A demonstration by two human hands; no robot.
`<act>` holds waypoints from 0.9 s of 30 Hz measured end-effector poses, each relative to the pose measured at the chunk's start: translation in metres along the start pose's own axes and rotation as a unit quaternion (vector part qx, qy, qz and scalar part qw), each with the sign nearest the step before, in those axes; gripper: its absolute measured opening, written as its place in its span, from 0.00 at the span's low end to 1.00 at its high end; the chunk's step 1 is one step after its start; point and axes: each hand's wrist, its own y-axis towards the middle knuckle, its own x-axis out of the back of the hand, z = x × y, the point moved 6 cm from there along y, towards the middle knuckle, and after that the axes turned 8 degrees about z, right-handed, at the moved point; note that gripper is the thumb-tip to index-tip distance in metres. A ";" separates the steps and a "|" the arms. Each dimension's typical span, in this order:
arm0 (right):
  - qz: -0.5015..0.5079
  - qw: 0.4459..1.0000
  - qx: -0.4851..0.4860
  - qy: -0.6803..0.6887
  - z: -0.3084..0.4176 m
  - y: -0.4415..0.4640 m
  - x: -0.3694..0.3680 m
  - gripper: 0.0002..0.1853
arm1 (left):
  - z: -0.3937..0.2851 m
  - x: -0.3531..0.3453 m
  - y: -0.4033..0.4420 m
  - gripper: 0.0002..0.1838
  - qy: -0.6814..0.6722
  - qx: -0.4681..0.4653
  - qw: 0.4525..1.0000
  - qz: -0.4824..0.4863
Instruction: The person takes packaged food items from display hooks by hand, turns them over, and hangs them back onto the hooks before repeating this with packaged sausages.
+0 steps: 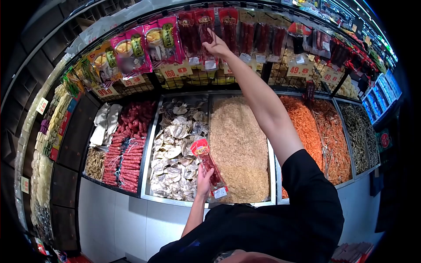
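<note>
My left hand [204,180] is closed round a clear-and-red pack of dried sausages [211,170], held tilted above the bins, with a white label at its lower end. My right hand [215,46] is stretched up to the hanging rack, fingers apart, in front of a similar hanging sausage pack [204,22]. Whether the fingertips touch that pack I cannot tell. More sausage packs [228,33] hang right beside it.
Pink bags [163,39] hang left of the sausage packs, above price signs [176,70]. Below are bins of loose sausages [131,151], pale dried slices [175,162], tiny dried shrimp [239,144] and orange dried goods [302,127]. A blue boxed display [382,98] stands at right.
</note>
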 end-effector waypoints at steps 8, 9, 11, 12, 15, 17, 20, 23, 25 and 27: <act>0.387 0.919 -0.071 0.019 0.025 -0.198 -0.066 0.31 | 0.005 -0.010 0.008 0.27 -0.116 0.002 0.993 -0.005; 0.433 0.901 -0.007 -0.006 0.012 -0.241 -0.086 0.39 | 0.003 -0.010 0.010 0.27 -0.109 -0.010 0.994 -0.027; 0.516 0.856 0.001 -0.033 0.015 -0.323 -0.103 0.56 | 0.000 -0.009 0.013 0.26 -0.086 -0.009 0.996 -0.024; 0.510 0.859 -0.012 0.045 0.020 -0.353 -0.112 0.58 | -0.001 -0.011 0.017 0.24 -0.065 -0.011 0.998 -0.023; 0.424 0.901 -0.072 0.064 0.004 -0.408 -0.122 0.60 | 0.003 -0.014 0.029 0.21 -0.067 -0.022 0.997 -0.007; 0.365 0.925 -0.086 0.066 0.002 -0.410 -0.111 0.59 | 0.010 -0.016 0.033 0.26 -0.046 0.040 0.998 0.015; 0.300 0.951 -0.041 0.065 0.007 -0.395 -0.076 0.50 | 0.015 -0.018 0.036 0.30 0.123 0.079 0.987 0.064; 0.326 0.918 -0.219 0.050 0.000 -0.358 -0.038 0.46 | 0.012 -0.031 0.029 0.32 0.137 0.084 0.980 0.116; 0.212 0.958 -0.182 0.058 0.019 -0.320 -0.004 0.45 | 0.006 -0.043 0.021 0.30 0.121 0.091 0.981 0.125; 0.060 0.996 -0.062 0.029 0.036 -0.278 0.030 0.45 | 0.014 -0.038 0.019 0.29 0.114 0.099 0.979 0.139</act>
